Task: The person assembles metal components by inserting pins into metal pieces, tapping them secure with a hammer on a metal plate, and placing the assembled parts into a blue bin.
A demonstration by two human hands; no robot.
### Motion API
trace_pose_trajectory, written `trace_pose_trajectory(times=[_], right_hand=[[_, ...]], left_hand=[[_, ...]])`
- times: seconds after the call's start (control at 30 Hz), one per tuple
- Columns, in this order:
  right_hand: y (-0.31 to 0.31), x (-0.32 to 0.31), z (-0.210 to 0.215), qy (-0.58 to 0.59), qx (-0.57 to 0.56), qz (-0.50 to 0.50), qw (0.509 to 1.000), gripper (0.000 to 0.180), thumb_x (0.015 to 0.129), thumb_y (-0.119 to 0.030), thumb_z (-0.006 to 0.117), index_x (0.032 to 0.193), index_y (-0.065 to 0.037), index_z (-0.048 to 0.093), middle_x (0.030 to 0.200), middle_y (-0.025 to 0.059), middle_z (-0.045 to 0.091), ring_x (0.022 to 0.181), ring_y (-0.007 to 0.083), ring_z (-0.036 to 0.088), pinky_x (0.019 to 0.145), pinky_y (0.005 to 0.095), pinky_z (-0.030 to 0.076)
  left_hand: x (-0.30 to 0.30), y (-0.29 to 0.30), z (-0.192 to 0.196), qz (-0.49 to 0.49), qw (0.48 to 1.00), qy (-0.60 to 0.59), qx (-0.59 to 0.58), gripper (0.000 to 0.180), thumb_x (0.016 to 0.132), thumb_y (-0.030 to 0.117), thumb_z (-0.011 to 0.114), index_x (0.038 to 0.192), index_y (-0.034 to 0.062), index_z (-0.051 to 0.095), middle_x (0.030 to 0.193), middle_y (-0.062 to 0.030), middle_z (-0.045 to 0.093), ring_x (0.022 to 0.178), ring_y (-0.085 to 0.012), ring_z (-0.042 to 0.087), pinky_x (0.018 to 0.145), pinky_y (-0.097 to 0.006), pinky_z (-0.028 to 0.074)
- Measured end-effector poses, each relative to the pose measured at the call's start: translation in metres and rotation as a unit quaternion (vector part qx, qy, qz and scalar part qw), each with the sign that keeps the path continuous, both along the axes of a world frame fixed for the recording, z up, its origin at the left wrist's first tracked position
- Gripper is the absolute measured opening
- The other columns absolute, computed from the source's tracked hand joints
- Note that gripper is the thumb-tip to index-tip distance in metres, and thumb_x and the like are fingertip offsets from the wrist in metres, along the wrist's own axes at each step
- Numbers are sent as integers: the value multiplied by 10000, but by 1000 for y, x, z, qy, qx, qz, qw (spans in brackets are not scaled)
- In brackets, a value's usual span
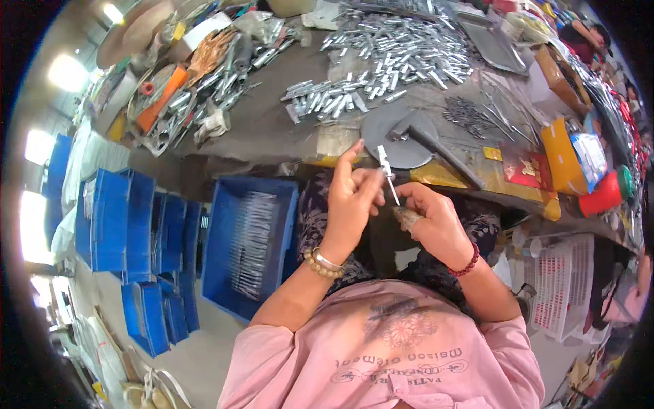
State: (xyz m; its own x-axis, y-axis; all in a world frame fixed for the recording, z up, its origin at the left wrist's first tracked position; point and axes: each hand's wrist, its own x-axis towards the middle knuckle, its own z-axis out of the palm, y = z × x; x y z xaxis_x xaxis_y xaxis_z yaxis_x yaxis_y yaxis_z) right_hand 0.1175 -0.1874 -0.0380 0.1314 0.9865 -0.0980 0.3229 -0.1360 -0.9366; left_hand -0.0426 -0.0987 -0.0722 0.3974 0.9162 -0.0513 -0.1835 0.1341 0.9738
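The work looks to be partway along, since one slender metal piece is in hand, rows of metal parts lie lined up in the blue bin left of the person's lap, and a loose heap of silvery pieces covers the far side of the bench; the lined-up parts are probably the done portion and the heap what is left, though the parts are too small to compare closely. The piece is tilted between the hands, its thicker upper end rising past the left fingertips and its thin shaft running down toward the right thumb. The left hand has its index finger raised and its other fingers bent in beside the piece, too blurred to tell whether they grip, while the right hand appears to pinch the shaft's lower end
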Motion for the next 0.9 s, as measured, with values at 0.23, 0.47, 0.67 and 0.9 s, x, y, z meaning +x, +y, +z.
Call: trace_pose_trajectory(times=[0.23, 0.47, 0.67, 0.9], right_hand=[[-1, -17, 6, -127, 98, 15, 987, 496, 870, 49, 679, 1356, -52, 678, 987, 121, 718, 869, 188, 669, 826, 331, 547], [31, 33, -17, -401, 327, -59, 854, 590, 880, 36, 659, 1460, -68, 635, 1416, 160, 615, 1327, 375, 564, 1164, 453, 421], [51, 25, -33, -468, 385, -40, 794, 603, 940, -165, 694, 1527, -90, 575, 1586, 170, 499, 1517, 403, 407, 1253, 530, 317], [53, 25, -34, -474, 363, -43, 801, 609, 982, -249, 681, 1550, -77, 547, 1604, 175, 481, 1529, 410, 384, 1263, 540, 294]], left_hand=[[-35, 4, -21, 79, 995, -55, 37, 560, 973, 73, 748, 1449, 67, 455, 931, -15, 667, 752, -62, 567, 629, -223, 449], [-192, -10, -107, 355, 916, 181, -36, 579, 958, 120, 767, 1451, 48, 474, 1064, -100, 730, 947, -167, 661, 838, -311, 530], [-349, -51, -251, 531, 751, 370, -130, 555, 821, 158, 862, 1292, 17, 605, 1132, -198, 730, 1044, -306, 708, 939, -405, 553], [-384, -53, -280, 556, 682, 421, -220, 507, 823, 164, 845, 1267, 39, 636, 1251, -241, 722, 1176, -421, 689, 1021, -465, 539]])
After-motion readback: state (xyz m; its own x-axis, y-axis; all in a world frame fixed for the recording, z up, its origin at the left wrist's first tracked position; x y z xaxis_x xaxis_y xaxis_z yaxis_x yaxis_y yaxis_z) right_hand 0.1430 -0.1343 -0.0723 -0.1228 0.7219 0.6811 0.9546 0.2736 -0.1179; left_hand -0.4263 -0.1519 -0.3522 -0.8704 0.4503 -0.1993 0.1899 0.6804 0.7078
